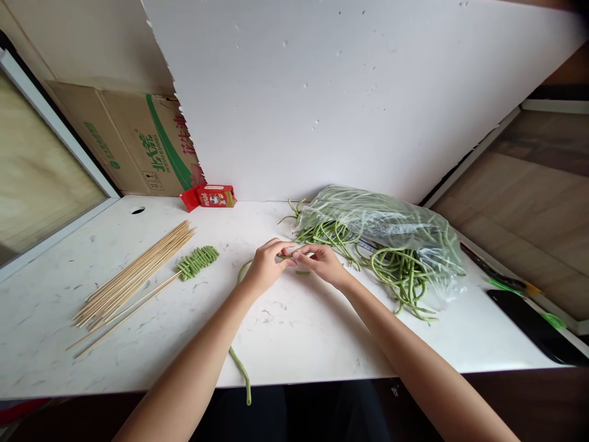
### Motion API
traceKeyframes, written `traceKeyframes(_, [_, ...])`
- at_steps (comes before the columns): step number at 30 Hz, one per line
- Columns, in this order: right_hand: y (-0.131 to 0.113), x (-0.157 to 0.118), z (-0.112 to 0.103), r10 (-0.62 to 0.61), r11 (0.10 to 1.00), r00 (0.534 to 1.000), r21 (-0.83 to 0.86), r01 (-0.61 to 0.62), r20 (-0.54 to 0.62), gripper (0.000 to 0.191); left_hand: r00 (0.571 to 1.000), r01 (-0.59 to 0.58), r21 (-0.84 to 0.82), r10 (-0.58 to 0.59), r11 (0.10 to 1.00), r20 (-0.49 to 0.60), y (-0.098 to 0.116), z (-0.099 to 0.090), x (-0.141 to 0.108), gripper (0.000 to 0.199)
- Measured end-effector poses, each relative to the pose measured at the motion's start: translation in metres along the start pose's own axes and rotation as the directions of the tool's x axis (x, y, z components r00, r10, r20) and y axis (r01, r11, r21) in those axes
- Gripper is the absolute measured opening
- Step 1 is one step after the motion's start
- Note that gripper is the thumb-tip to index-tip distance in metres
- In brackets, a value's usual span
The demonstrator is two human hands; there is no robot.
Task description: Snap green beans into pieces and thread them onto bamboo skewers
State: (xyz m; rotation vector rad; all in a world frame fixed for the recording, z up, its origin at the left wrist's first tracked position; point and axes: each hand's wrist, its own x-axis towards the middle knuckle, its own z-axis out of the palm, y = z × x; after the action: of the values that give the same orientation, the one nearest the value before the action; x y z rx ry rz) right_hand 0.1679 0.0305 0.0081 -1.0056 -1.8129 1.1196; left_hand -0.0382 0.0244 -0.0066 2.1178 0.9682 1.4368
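Observation:
My left hand [267, 265] and my right hand [322, 263] meet above the middle of the table, fingers pinched around one end of a long green bean [240, 367]. The bean runs back under my left forearm, and its far end hangs over the front edge. Fingers hide most of the gripped part. A short green bit [302, 272] shows just below my right fingers; I cannot tell whether it is joined to the bean. To the left lies a skewer threaded with short bean pieces [199, 263], beside a bundle of bare bamboo skewers [138, 273].
A clear plastic bag [381, 212] of long beans lies at the right, with loose beans [407, 276] spilling out. A red box [217, 196] stands at the back, near a cardboard carton [133, 141]. A black phone-like object [534, 325] rests at the right edge.

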Motion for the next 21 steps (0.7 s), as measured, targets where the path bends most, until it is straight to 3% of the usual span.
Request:
traceKeyframes(5, [0.008,-0.007,0.001,0.027,0.991,0.994,0.130,-0.014,-0.104,0.034,0.999,0.023,0.066,-0.026,0.998,0.039,-0.001,0.000,0.000,0.035])
traceKeyframes(13, [0.006,-0.011,-0.006,0.048,0.982,0.985,0.189,-0.016,-0.166,0.032,1.000,-0.013,0.122,0.012,0.992,0.012,-0.002,-0.003,0.002,0.006])
traceKeyframes(21, [0.004,-0.013,-0.006,-0.075,0.997,0.989,-0.015,0.073,-0.128,0.032,0.999,0.036,0.048,-0.038,0.998,0.035,-0.002,-0.002,0.001,0.012])
